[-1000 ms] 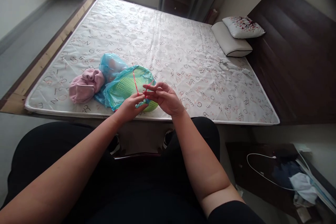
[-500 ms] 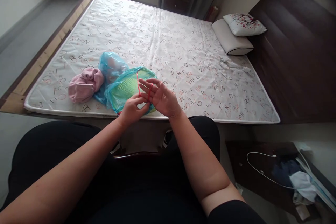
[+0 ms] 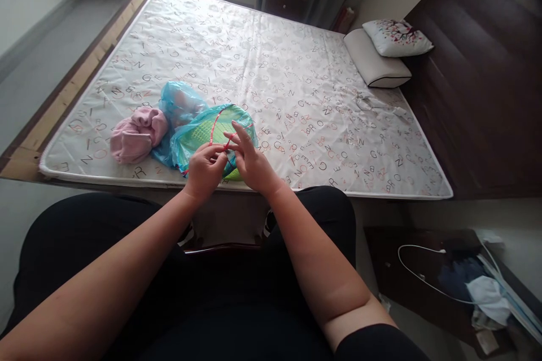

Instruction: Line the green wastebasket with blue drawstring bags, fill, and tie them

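My left hand pinches a thin red string between thumb and fingertips. Close against it, my right hand has the string crossing its fingers, with one finger raised; its thumb is mostly hidden. From the hands the string arcs up over a green mesh-textured item, which lies in a spread light-blue plastic bag. A small red knot or loop shows between the fingertips, too fine to make out. Left of the bag, a crumpled pink cloth rests on the mattress.
The bag lies near the front edge of a letter-printed mattress. A pillow and a beige bolster sit by the dark headboard. At lower right, a dark low surface carries a white cable and white cloth.
My right hand has turned from palm-up, with string wrapped round its fingers, to palm toward the left hand. Both hands have come together, and the string loop has shifted left over the green item.
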{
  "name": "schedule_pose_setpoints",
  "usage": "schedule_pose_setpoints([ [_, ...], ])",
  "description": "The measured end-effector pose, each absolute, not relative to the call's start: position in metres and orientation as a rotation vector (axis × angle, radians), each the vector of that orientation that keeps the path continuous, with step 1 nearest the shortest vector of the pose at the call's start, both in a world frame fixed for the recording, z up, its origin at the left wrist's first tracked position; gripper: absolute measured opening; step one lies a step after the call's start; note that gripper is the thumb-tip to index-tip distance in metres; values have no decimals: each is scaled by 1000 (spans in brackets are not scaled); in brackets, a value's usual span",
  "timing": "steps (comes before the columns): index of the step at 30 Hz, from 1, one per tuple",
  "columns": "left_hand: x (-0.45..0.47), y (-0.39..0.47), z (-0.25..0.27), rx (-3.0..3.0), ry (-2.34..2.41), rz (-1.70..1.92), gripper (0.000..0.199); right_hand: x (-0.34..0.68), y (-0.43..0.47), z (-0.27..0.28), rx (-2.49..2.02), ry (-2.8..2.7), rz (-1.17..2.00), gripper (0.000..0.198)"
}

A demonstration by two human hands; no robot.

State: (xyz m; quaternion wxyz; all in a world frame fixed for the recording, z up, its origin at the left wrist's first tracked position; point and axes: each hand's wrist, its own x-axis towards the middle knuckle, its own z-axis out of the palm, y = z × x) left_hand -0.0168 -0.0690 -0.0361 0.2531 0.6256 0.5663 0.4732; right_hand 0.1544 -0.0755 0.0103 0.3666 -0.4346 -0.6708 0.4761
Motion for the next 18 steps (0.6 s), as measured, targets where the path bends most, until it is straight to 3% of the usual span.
schedule_pose_setpoints([
  [5,-18,-67,-34,1635,1546,1286,20,157,-73,8,-1100,-1817,1161,80],
  [18,-31,-49,-8,973,963,1161,14,167,-72,4,-1164,-1925,1004,75],
])
